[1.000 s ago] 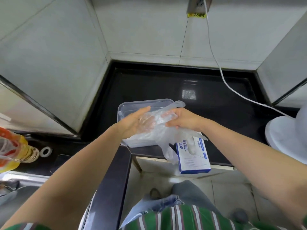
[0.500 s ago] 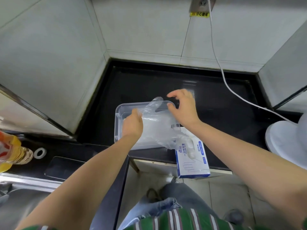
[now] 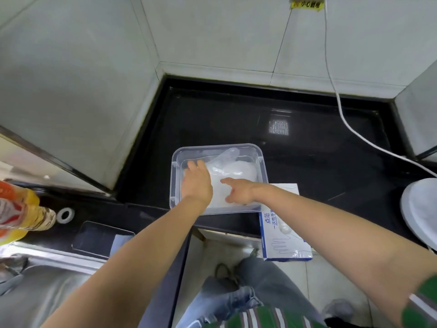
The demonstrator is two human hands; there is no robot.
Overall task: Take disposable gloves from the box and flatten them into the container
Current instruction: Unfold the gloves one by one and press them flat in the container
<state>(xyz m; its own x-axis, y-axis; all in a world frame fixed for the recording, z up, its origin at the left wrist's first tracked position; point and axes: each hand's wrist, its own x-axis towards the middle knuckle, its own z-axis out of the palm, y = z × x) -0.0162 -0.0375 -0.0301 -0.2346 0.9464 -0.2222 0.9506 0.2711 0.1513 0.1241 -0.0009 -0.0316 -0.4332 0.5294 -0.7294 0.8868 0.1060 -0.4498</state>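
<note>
A clear plastic container [image 3: 176, 162] sits on the black counter near its front edge. Inside it lies a pile of thin transparent disposable gloves [image 3: 233, 170], one glove's tip sticking up at the back. My left hand [image 3: 197, 183] lies palm-down on the left side of the pile, fingers spread. My right hand [image 3: 238, 191] rests flat on the front right of the pile, fingers pointing left. To the right of the container the white and blue glove box [image 3: 285, 237] overhangs the counter edge, a bit of glove showing in its opening.
A white cable [image 3: 340, 110] runs down the tiled wall across the counter at right. A white round object [image 3: 418, 209] stands at the right edge. An orange bottle [image 3: 16, 211], a tape roll [image 3: 65, 214] and a dark phone [image 3: 101, 237] lie at left, by a steel sink [image 3: 47, 280].
Both hands held a glove in the air above the container, then lowered it. Now both hands are pressed flat on the pile inside the container.
</note>
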